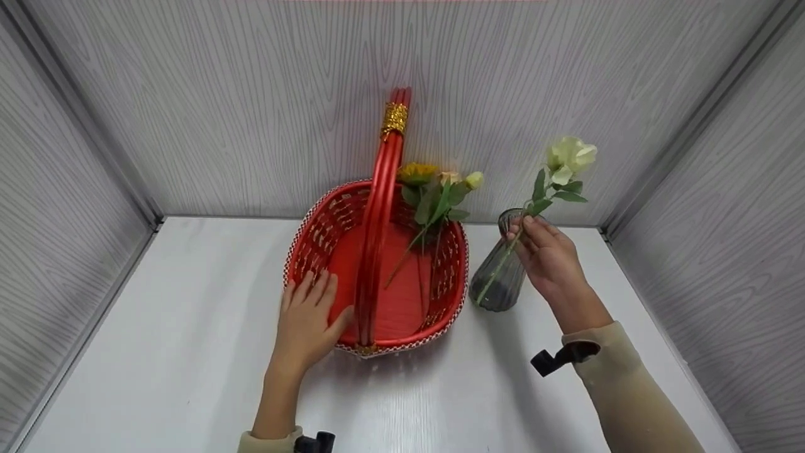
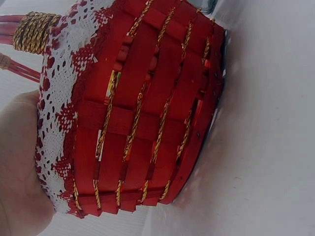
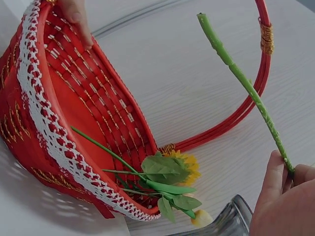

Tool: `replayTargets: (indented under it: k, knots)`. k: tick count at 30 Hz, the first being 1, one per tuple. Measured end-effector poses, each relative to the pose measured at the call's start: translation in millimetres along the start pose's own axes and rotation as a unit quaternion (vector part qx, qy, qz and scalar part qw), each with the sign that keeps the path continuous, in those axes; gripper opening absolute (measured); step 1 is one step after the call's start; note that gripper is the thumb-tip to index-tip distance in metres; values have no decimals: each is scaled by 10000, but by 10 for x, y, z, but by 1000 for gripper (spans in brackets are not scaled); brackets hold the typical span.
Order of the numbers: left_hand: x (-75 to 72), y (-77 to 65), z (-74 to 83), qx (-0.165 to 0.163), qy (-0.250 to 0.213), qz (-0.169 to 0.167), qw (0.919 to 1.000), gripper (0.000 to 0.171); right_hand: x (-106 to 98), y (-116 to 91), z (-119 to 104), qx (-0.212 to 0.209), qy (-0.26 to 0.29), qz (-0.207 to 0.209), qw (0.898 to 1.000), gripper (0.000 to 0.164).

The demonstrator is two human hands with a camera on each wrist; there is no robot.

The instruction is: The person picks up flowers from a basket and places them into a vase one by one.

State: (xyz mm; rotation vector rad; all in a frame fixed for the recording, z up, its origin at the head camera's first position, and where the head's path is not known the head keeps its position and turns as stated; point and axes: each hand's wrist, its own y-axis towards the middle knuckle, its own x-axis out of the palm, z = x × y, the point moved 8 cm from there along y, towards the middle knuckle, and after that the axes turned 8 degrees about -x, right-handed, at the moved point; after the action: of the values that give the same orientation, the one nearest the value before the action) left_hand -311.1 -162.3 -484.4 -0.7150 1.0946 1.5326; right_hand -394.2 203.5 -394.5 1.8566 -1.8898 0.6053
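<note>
Holding a white flower (image 1: 571, 158) is the right hand (image 1: 553, 257).

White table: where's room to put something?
Bare: left of the oval red woven basket and in front, between the forearms. Crowded: right of it, where the right hand holds a leafy cream flower by the grey ribbed glass vase.

The head camera is looking forward and down from above the white tabletop (image 1: 207, 283), framing the whole red woven oval basket (image 1: 343, 255), the bare left hand (image 1: 308, 327) and the bare right hand (image 1: 553, 258). The left wrist camera is facing the basket's outer wall closely, showing it sideways. The right wrist camera is looking tilted across the basket from farther off, sharing its inside and the yellow sunflower (image 3: 184, 167) with the head view.
</note>
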Motion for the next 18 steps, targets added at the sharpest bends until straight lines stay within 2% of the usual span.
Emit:
replayTargets:
  k: [5,18]
  knots:
    - [7,5,-7,-17,36,-48,10000,71,-94,24,-73,-14,338,155,9993,11]
    - [33,8,-14,-35,54,-92,9999,71,-389,111,-321,-396,1215,474,9907,8]
